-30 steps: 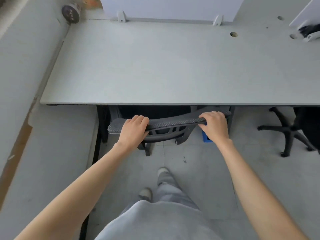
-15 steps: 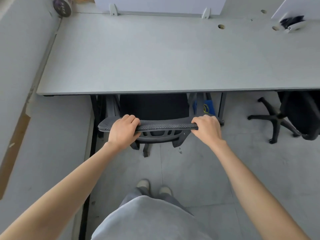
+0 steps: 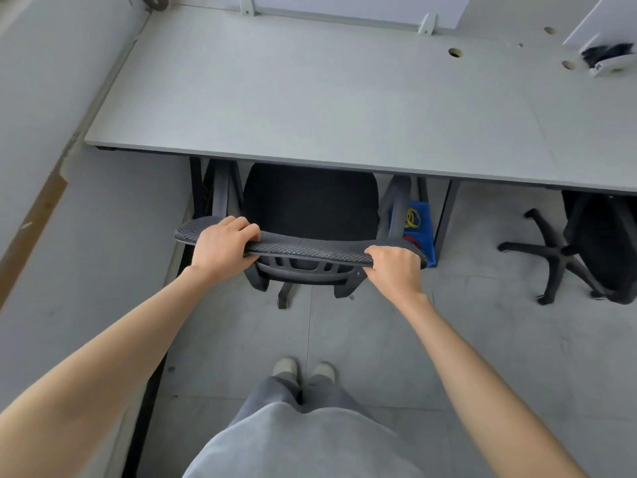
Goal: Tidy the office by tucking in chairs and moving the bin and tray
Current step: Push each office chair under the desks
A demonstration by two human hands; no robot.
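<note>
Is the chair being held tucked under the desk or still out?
Partly in: the chair seat's front lies under the desk edge; the backrest, gripped by both hands, sits outside.

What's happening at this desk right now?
A person stands at the grey desk with both hands on the mesh top edge of a black office chair's backrest. The left hand and right hand each curl round that edge. The chair's seat sits partly under the desk edge. A blue bin sits under the desk beside it, and a second chair stands to the right.
</note>
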